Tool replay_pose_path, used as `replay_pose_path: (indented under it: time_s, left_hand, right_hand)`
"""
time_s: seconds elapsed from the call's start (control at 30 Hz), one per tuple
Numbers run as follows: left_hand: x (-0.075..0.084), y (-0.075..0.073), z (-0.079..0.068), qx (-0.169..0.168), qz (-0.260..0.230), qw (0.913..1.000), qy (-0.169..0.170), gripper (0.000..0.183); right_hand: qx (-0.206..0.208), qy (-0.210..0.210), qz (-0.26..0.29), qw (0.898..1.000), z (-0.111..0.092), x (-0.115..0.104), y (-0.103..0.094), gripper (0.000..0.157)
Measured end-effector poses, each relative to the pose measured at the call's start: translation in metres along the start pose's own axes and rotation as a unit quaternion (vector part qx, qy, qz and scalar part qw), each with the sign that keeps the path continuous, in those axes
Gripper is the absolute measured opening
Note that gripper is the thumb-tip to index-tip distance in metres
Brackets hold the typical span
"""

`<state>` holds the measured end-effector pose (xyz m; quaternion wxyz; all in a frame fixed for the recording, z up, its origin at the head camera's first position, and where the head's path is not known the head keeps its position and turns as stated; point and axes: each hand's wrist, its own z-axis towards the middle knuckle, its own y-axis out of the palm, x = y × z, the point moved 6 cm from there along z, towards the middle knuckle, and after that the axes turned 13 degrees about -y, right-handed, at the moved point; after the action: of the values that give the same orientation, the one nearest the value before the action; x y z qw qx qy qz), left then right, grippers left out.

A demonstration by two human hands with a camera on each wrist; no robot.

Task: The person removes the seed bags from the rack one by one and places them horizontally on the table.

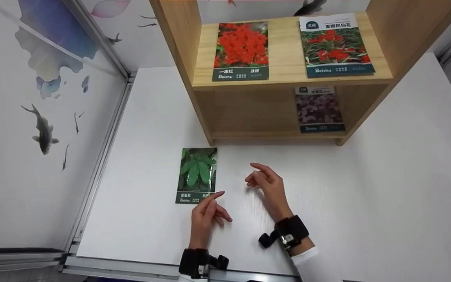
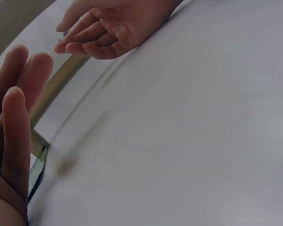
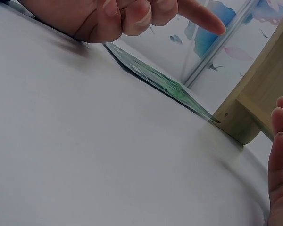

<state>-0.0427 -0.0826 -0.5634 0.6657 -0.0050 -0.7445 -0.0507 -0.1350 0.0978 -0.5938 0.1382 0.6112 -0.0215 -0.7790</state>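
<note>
My left hand [image 1: 205, 219] is over the near edge of a green-leaf seed packet [image 1: 197, 172], its index finger overlapping the packet's lower right corner in the head view. Its fingers are relaxed and hold nothing. To the right, my right hand [image 1: 270, 192] hovers above the white table with loosely bent fingers and nothing in them. The right wrist view shows the same packet [image 3: 165, 84] lying flat beyond the left hand [image 3: 132, 16]. In the left wrist view the right hand [image 2: 127, 26] appears palm side on, with nothing in it.
A wooden shelf [image 1: 292, 84] stands at the back of the white table [image 1: 347, 203]. On its upper board lie a red-flower packet [image 1: 242, 51] and another red-flower packet [image 1: 336, 45]. A purple-flower packet [image 1: 319, 109] sits on the lower level at right. A printed wall panel [image 1: 26, 168] rises at left.
</note>
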Motion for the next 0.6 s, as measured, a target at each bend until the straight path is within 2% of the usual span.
replay_pose_path:
  time_s: [0.23,0.47,0.6]
  left_hand:
    - [0.001,0.011,0.004,-0.024,0.0,0.9997,-0.001,0.033]
    - [0.002,0.024,0.009,-0.064,-0.004,0.9979,-0.011,0.041]
    - [0.001,0.028,0.011,-0.071,-0.014,0.9973,-0.015,0.045]
  right_hand:
    - [0.009,-0.006,0.013,1.0,-0.001,0.001,-0.003,0.043]
    - [0.024,-0.015,-0.008,1.0,0.001,0.0,-0.009,0.042]
    - [0.031,-0.01,-0.021,0.999,0.0,-0.001,-0.015,0.043]
